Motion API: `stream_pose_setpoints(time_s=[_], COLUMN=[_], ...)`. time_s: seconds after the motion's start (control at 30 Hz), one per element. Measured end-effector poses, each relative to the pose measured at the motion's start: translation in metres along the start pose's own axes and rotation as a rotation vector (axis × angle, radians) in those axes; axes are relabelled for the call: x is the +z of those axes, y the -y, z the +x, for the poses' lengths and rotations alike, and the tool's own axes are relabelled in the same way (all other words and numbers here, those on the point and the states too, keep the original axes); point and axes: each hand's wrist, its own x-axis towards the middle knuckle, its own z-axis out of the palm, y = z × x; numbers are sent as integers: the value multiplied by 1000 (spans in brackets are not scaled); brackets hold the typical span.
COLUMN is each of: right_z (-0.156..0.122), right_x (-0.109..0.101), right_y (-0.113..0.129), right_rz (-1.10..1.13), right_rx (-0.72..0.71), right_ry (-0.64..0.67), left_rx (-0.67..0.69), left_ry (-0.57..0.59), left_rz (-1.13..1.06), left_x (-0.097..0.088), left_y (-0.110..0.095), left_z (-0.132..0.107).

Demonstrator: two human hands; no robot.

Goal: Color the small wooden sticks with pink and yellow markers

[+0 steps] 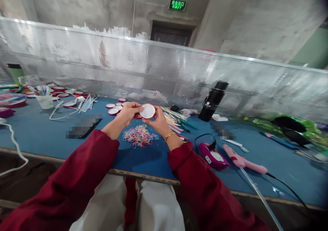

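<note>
Between my two hands I hold up a round white disc with a red rim (148,111), its white face toward me. My left hand (130,112) pinches its left edge, and my right hand (159,121) grips the right and lower edge. Below them on the blue table lies a loose pile of small coloured loops (140,135), like rubber bands. Similar red-rimmed white discs (113,111) lie just behind my left hand. Thin wooden sticks (174,116) and green-handled pliers (188,124) are beyond my right hand.
A pink glue gun (243,161) with a clear stick and a purple power box (213,155) lie at right. A black bottle (213,101) stands near the perforated metal screen (164,67). Leftward are a phone (85,126), a white cup of pens (44,100) and cables.
</note>
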Motion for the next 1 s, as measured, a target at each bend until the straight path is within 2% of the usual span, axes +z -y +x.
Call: stream_pose_setpoints(time_s=[0.17, 0.4, 0.53, 0.63, 0.7, 0.77, 0.83, 0.87, 1.0], right_z=[1, 3, 1, 2, 4, 6, 7, 7, 4], right_x=[7, 17, 21, 15, 6, -2, -8, -9, -6], right_y=[-12, -19, -18, -23, -27, -29, -26, -22, -9], right_rz=[118, 323, 546, 790, 863, 824, 734, 682, 269], right_rx=[55, 174, 349, 501, 582, 648, 674, 657, 436], right_ry=[-15, -31, -92, -123, -209, -314, -343, -328, -215], left_rx=[9, 21, 6, 5, 11, 18, 46, 68, 157], left_ry=[-56, -40, -18, 17, 39, 41, 21, 5, -21], left_rz=[-9, -40, 8, 69, 90, 111, 173, 217, 342], left_x=[-2, -6, -3, 1, 2, 1, -1, -3, -9], left_y=[-1, 5, 3, 2, 3, 5, 10, 12, 19], left_z=[2, 8, 4, 0, -1, 0, 4, 6, 13])
